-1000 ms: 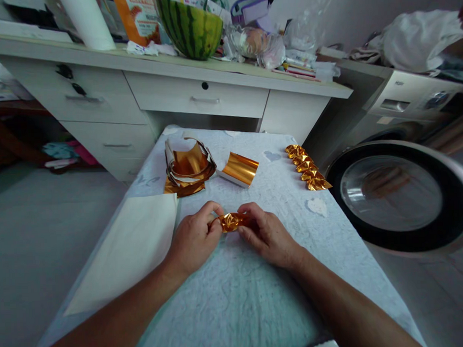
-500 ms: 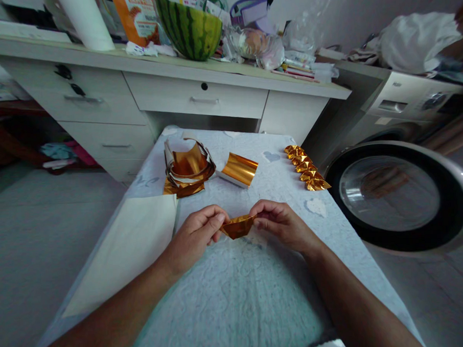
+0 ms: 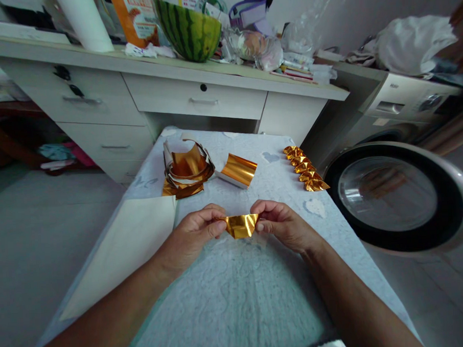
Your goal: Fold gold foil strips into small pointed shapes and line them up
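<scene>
A shiny gold foil piece (image 3: 242, 226), folded into a boat-like shape, is stretched between my hands above the cloth-covered table. My left hand (image 3: 204, 225) pinches its left tip, and my right hand (image 3: 276, 223) pinches the right tip. Beyond them lies a curved stack of gold sheets (image 3: 239, 170). To its left a bundle of curled gold and white strips (image 3: 189, 167) rests on more gold foil. At the right edge of the table several folded gold pieces (image 3: 305, 169) form a slanting row.
A pale sheet (image 3: 123, 250) covers the table's left side. Behind stands a counter (image 3: 196, 75) with a watermelon half (image 3: 190, 31), a white roll (image 3: 85, 24) and plastic bags. An open washing machine door (image 3: 399, 197) is close on the right.
The foil piece has turned so its front face shows brighter and wider. My left hand has shifted slightly left and my right hand slightly right, both still pinching its ends.
</scene>
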Demonstrator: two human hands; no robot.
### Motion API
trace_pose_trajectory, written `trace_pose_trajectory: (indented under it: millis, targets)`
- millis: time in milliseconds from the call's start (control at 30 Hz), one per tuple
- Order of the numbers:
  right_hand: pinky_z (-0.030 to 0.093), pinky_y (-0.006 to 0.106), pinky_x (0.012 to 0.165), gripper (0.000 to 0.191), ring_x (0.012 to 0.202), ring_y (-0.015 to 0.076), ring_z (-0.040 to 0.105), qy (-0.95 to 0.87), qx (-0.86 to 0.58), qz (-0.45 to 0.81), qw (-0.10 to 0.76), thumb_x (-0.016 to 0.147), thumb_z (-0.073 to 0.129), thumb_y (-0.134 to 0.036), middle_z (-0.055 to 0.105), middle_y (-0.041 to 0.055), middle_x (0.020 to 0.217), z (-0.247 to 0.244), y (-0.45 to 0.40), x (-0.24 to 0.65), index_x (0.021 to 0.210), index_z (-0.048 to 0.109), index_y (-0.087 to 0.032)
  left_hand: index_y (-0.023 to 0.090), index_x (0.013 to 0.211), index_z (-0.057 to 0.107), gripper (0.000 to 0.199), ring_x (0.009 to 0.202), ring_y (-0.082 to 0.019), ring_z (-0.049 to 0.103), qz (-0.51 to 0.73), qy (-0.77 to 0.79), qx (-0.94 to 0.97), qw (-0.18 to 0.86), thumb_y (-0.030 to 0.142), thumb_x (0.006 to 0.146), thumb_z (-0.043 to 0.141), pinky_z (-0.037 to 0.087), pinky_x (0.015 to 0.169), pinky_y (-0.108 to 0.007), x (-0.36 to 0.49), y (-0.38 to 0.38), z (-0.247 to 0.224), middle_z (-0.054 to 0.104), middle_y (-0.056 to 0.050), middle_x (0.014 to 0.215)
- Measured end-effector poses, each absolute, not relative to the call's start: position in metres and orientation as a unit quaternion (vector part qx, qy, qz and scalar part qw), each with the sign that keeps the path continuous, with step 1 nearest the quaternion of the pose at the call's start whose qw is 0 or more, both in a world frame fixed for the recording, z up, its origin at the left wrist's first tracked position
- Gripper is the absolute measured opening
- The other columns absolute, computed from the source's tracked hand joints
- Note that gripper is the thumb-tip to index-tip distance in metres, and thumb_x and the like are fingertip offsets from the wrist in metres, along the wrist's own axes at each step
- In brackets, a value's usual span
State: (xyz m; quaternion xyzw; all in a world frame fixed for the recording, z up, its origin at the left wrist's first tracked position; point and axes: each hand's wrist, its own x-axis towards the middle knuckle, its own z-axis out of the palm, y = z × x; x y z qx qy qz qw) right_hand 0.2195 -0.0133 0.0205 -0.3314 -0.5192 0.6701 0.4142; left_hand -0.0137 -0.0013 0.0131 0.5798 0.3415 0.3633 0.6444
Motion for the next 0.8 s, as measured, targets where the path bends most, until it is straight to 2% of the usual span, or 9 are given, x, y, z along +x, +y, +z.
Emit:
trace_pose_trajectory:
  millis: [133,300,433,800]
  targets:
    - [0.046,0.022,0.073,0.022,0.080,0.0095,0.056,-0.528,-0.319,0.665,0.422,0.074,0.081,-0.031,0.058,-0.0006,0.091,0.0208,-0.0145,0.2194,0.084,0.067,-0.017,0.018,0.080,0.063,0.022,0.075,-0.014,0.049,0.349,0.328,0.541,0.691,0.039,0.083,0.065,0.037,0.071,-0.028,-0.0149,-0.0006,0.0078,0.052,0.000,0.077]
    - [0.046,0.023,0.066,0.024,0.071,0.0103,0.057,-0.515,-0.305,0.699,0.391,0.074,0.081,-0.034,0.063,-0.0003,0.082,0.0166,-0.0141,0.2194,0.085,0.067,-0.017,0.017,0.074,0.060,0.029,0.068,-0.013,0.047,0.334,0.341,0.517,0.710,0.043,0.074,0.073,0.035,0.065,-0.026,-0.0160,-0.0004,0.0050,0.054,0.001,0.069]
    - [0.045,0.022,0.063,0.027,0.068,0.0096,0.057,-0.509,-0.312,0.706,0.380,0.072,0.082,-0.034,0.064,-0.0009,0.077,0.0160,-0.0132,0.2183,0.083,0.066,-0.016,0.017,0.073,0.060,0.030,0.066,-0.013,0.048,0.336,0.345,0.518,0.707,0.044,0.072,0.074,0.036,0.064,-0.026,-0.0155,-0.0003,0.0077,0.054,0.001,0.066]
    - [0.040,0.018,0.055,0.030,0.060,0.0070,0.051,-0.507,-0.318,0.716,0.359,0.071,0.083,-0.032,0.061,-0.0033,0.070,0.0151,-0.0140,0.2200,0.081,0.061,-0.015,0.016,0.076,0.061,0.021,0.063,-0.010,0.051,0.322,0.340,0.515,0.718,0.032,0.074,0.074,0.038,0.061,-0.023,-0.0142,-0.0015,0.0085,0.058,0.002,0.066]
